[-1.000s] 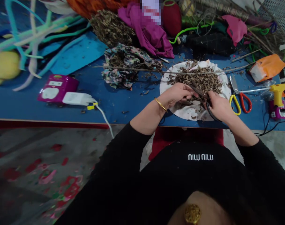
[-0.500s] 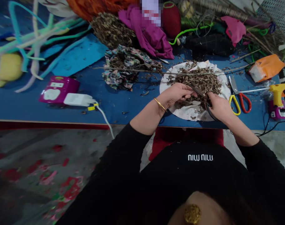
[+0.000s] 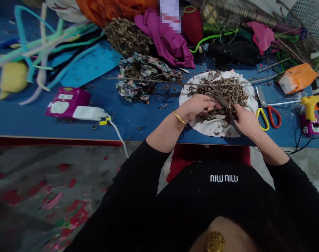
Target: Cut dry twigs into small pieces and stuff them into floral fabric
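Over a round white cloth [image 3: 185, 105] heaped with dried, brown, crumbled plant bits [image 3: 234, 90], my two hands are close together. My right hand [image 3: 245, 120] is closed round the handles of dark scissors [image 3: 222, 100], whose blades point up and left toward the other hand. My left hand [image 3: 198, 106] has its fingers pinched together beside the blades; what sits between the fingertips is too small to make out. A long thin stick [image 3: 164, 81] lies across the top of the heap.
Scissors with yellow and red handles [image 3: 274, 117] lie right of the cloth, near a yellow glue gun [image 3: 309, 107] and an orange packet [image 3: 297, 78]. Leftward are a floral cloth [image 3: 126, 89], a purple box [image 3: 66, 101] with a white plug, and foam strips [image 3: 41, 47].
Both hands and the scissors stay almost in place over the heap. The whole view has shifted slightly, with the table things a little lower in the picture.
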The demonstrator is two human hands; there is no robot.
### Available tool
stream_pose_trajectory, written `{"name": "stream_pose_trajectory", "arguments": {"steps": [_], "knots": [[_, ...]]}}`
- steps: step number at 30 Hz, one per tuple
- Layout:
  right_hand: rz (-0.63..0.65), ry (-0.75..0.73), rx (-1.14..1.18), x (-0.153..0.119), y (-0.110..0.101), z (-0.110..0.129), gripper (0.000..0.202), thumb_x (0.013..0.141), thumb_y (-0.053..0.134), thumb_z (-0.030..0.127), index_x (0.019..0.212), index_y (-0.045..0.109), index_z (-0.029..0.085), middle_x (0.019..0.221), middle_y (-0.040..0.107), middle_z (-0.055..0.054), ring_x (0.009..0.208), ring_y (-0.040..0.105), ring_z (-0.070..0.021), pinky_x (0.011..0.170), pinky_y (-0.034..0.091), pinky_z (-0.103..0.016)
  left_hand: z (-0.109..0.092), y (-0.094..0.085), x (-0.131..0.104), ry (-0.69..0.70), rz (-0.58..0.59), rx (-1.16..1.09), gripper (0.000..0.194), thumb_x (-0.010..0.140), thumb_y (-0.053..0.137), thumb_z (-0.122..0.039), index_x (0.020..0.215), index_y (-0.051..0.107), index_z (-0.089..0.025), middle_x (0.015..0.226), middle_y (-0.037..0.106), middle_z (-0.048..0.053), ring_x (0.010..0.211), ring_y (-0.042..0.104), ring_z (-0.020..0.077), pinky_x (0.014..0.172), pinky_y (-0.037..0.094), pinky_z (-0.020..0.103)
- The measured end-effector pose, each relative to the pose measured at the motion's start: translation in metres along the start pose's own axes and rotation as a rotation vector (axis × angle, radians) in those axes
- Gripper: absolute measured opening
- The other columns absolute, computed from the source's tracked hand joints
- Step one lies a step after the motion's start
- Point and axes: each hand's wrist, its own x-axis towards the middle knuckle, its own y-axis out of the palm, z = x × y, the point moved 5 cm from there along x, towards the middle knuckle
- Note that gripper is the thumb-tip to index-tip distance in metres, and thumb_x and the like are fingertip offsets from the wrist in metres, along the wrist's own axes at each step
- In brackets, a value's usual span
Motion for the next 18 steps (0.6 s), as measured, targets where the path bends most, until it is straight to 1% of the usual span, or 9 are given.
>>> {"name": "stream_pose_trajectory", "arguments": {"steps": [2,5,9,11,14,16,18], "knots": [[-0.024,0.003,0.038,-0.002,-0.003,-0.005,0.039,0.095,0.048,0.034,0.128,0.059,0.016,0.115,0.074,-0.018,0.092,0.067,-0.0319,0.069,0.038,-0.034,-0.001,-0.003,0.001,0.039,-0.005,-0.019,0.024,0.094,0.054,-0.002,0.088,0.077,-0.009,0.054,0.044,-0.007,0.042,0.025,0.0027,0.044,0.019,0.018],[-0.022,-0.017,0.098,-0.006,-0.005,-0.01,0.04,0.095,0.049,0.039,0.126,0.06,0.017,0.114,0.074,-0.017,0.094,0.067,-0.0323,0.07,0.039,-0.034,-0.003,-0.005,0.001,0.085,0.026,-0.031,0.026,0.092,0.054,-0.001,0.091,0.078,-0.009,0.057,0.047,-0.005,0.044,0.028,0.003,0.045,0.022,0.018],[0.006,-0.039,0.114,-0.01,-0.005,-0.009,0.041,0.096,0.05,0.042,0.127,0.061,0.018,0.116,0.075,-0.016,0.092,0.068,-0.0305,0.07,0.039,-0.034,-0.004,-0.005,0.0,0.091,0.018,-0.037,0.022,0.091,0.056,0.0,0.085,0.075,-0.01,0.058,0.052,-0.005,0.044,0.031,0.0028,0.045,0.024,0.017],[0.016,-0.038,0.101,-0.01,-0.004,-0.006,0.042,0.096,0.051,0.042,0.129,0.061,0.018,0.12,0.075,-0.016,0.093,0.069,-0.0304,0.07,0.039,-0.034,-0.002,-0.003,0.0,0.082,0.017,-0.063,0.021,0.091,0.057,0.0,0.079,0.071,-0.01,0.057,0.053,-0.005,0.043,0.032,0.0022,0.044,0.025,0.016],[0.006,-0.041,0.088,-0.008,-0.003,-0.001,0.041,0.097,0.051,0.041,0.131,0.06,0.019,0.122,0.074,-0.015,0.095,0.069,-0.0299,0.07,0.039,-0.033,0.001,0.001,0.002,0.068,0.055,-0.064,0.027,0.092,0.059,-0.001,0.067,0.064,-0.011,0.055,0.055,-0.003,0.041,0.036,0.0021,0.043,0.03,0.016],[0.003,-0.048,0.072,-0.006,-0.003,0.001,0.038,0.097,0.05,0.038,0.128,0.061,0.019,0.119,0.075,-0.015,0.095,0.069,-0.029,0.07,0.038,-0.032,0.002,0.001,0.003,0.076,0.066,-0.062,0.026,0.092,0.061,-0.002,0.068,0.063,-0.011,0.055,0.058,-0.002,0.041,0.039,0.0025,0.043,0.034,0.016],[0.012,-0.055,0.058,-0.005,-0.001,0.002,0.035,0.098,0.049,0.035,0.126,0.061,0.018,0.117,0.075,-0.015,0.095,0.069,-0.0282,0.07,0.038,-0.032,0.003,0.0,0.004,0.087,0.055,-0.067,0.019,0.092,0.063,-0.003,0.074,0.065,-0.011,0.058,0.062,-0.002,0.041,0.043,0.0029,0.043,0.036,0.015]]}}
